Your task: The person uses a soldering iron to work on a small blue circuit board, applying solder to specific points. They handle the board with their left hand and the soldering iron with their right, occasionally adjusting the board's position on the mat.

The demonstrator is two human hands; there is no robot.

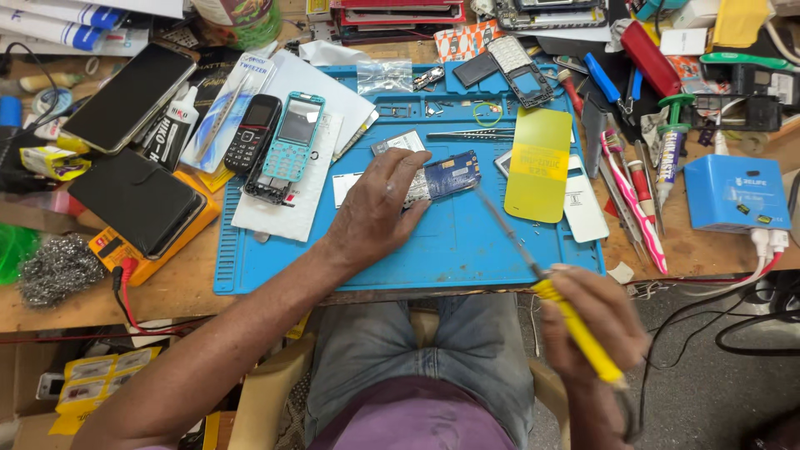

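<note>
My left hand [377, 210] lies flat on the blue work mat [433, 250], fingers pressing down on a small blue circuit board [451, 173]. My right hand [593, 321] grips a yellow-handled screwdriver [575, 325] below the table's front edge. Its thin metal shaft [504, 229] slants up and left, with the tip at the circuit board's right edge. A yellow plastic card [540, 163] rests just right of the board, and tweezers [471, 133] lie above it.
A black phone [252, 133] and a teal phone [291, 137] lie on white paper at the mat's left. A smartphone [129, 96], black wallet case [137, 202], yellow multimeter [117, 250], steel wool [58, 268], toothbrush [633, 200], blue box [736, 192] and cables crowd the bench.
</note>
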